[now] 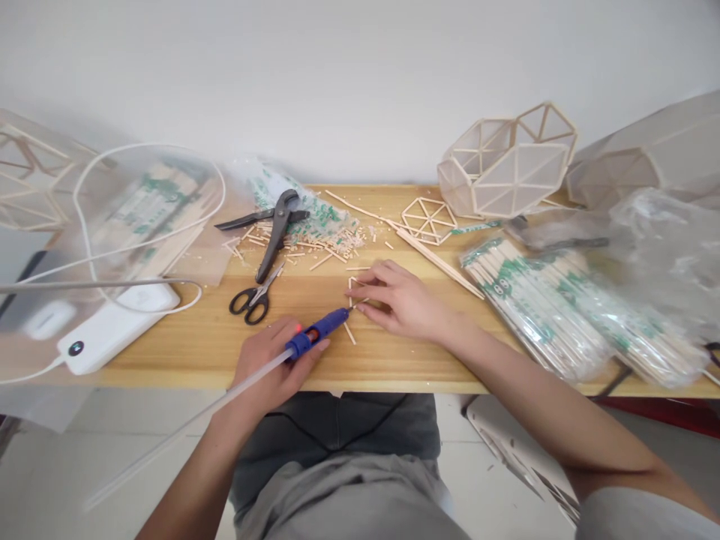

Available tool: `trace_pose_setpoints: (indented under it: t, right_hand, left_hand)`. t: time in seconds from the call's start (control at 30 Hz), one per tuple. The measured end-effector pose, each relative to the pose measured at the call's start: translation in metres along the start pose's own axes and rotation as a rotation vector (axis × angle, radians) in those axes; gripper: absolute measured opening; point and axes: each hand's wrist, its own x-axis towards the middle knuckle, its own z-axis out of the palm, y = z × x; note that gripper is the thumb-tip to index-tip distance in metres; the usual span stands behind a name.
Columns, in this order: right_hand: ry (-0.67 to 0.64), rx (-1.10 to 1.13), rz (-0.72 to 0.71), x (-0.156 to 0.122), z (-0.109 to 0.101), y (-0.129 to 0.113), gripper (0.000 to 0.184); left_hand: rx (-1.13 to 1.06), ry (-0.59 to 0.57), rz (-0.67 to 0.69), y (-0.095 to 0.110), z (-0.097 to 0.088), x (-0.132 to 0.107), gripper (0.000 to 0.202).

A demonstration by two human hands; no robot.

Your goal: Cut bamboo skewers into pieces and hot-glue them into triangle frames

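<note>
My left hand (273, 364) grips a blue glue gun (318, 331) with a long clear glue stick trailing back toward me. Its tip points at a small frame of thin wooden sticks (355, 294) lying on the wooden table (185, 337). My right hand (400, 300) rests on the table with its fingertips pressing on those sticks, right beside the gun's tip.
Black scissors (254, 298) and dark cutters (274, 229) lie by a heap of stick offcuts (323, 241). Bundled stick packs (554, 304) sit at the right, a flat hexagon frame (428, 220) and a stick-and-paper polyhedron (509, 165) behind. A white power bank (115, 322) with cables lies left.
</note>
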Motion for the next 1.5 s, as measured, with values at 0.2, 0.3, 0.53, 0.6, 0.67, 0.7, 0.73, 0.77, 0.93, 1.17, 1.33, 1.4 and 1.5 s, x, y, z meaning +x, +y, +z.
trace_pose_setpoints:
  t: [0.2,0.3,0.53,0.6,0.67,0.7,0.73,0.77,0.93,1.17,1.33,1.4,1.5]
  right_hand:
    - [-0.006,-0.005,-0.002,0.0,0.0,0.001,0.025]
    - [-0.005,0.014,0.006,0.0,0.0,0.0,0.024]
    - [-0.007,0.006,0.014,0.001,-0.001,-0.002,0.023]
    - [-0.008,0.01,0.014,0.001,-0.001,-0.002,0.023]
    - [-0.007,0.013,0.016,0.001,-0.001,-0.002,0.023]
    - [-0.007,0.012,0.016,0.001,-0.001,-0.002,0.023]
    - [-0.005,0.011,0.015,0.001,-0.001,-0.002,0.023]
    - [-0.003,0.009,0.013,0.001,-0.001,-0.001,0.023]
    - [0.004,0.013,0.008,0.0,0.0,0.0,0.023]
    - [0.0,0.007,0.003,0.001,0.0,-0.001,0.023]
    - [0.014,0.009,0.001,0.0,0.001,0.0,0.023]
    - [0.019,0.009,0.001,0.0,0.002,0.001,0.023]
    - [0.019,0.012,-0.002,0.0,0.002,0.001,0.023]
  left_hand:
    - [-0.003,0.006,-0.03,0.001,0.001,0.0,0.032]
    - [-0.006,-0.016,-0.035,-0.001,0.002,-0.001,0.03]
    - [-0.024,-0.044,-0.006,-0.003,0.0,-0.002,0.027]
    - [-0.014,-0.025,-0.014,-0.002,0.001,-0.002,0.029]
    - [0.0,-0.026,-0.027,-0.001,0.003,-0.001,0.03]
    - [0.005,-0.031,-0.034,-0.001,0.003,-0.001,0.031]
    - [0.007,-0.039,-0.039,-0.001,0.004,0.0,0.031]
    - [0.005,-0.049,-0.042,-0.001,0.003,0.0,0.031]
    - [-0.055,-0.063,-0.041,-0.002,-0.003,-0.003,0.027]
    - [-0.048,-0.05,-0.061,-0.001,-0.005,-0.003,0.028]
    - [-0.033,-0.094,-0.022,0.0,0.0,-0.004,0.025]
    - [-0.041,-0.1,-0.004,0.002,0.002,-0.004,0.024]
    - [-0.049,-0.087,0.016,0.005,0.004,-0.004,0.023]
